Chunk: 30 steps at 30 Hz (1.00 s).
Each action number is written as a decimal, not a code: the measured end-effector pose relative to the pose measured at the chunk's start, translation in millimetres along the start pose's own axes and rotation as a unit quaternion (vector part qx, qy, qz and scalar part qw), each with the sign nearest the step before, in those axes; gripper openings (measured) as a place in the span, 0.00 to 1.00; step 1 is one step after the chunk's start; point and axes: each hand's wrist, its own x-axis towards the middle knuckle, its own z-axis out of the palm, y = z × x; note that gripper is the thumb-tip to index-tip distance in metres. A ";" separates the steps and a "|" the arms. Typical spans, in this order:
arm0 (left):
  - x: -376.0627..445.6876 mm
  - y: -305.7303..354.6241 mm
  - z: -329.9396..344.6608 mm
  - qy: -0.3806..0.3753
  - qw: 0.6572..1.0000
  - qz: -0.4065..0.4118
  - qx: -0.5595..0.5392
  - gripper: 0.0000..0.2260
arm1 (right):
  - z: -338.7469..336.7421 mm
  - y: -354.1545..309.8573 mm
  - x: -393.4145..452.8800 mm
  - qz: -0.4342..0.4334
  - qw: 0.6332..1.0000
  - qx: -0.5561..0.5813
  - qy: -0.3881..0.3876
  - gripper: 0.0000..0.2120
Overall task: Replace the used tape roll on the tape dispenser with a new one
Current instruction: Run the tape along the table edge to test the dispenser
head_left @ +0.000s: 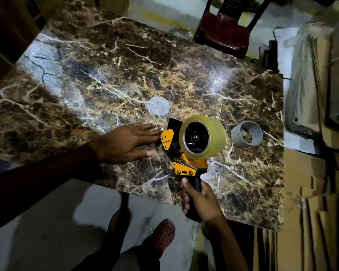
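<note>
A yellow and black tape dispenser (181, 153) stands over the marble table near its front edge. A full roll of clear tape (213, 132) sits on its spindle. My right hand (200, 200) is wrapped around the black handle at the bottom. My left hand (125, 142) lies flat with fingers spread, its fingertips touching the dispenser's yellow front flap. The used roll, a bare grey cardboard core (247, 136), lies on the table to the right of the dispenser, apart from both hands.
The brown marble table (115, 75) fills most of the view. A dark red plastic chair (225, 32) stands behind it. Stacks of flat cardboard (311, 222) rise along the right side. My feet in sandals (160, 235) are on the grey floor below.
</note>
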 end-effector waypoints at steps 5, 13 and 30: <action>-0.4 6.8 -8.6 -0.087 0.994 -0.001 0.063 0.36 | -21.5 21.8 -27.1 0.025 0.999 0.044 -0.002 0.15; 0.7 52.7 25.9 -0.090 0.993 0.007 0.074 0.39 | -62.8 62.0 -71.7 0.018 0.999 0.048 -0.004 0.04; -0.2 129.5 70.4 -0.140 0.981 0.092 0.092 0.44 | -116.1 90.5 -151.6 0.093 0.993 -0.003 0.071 0.22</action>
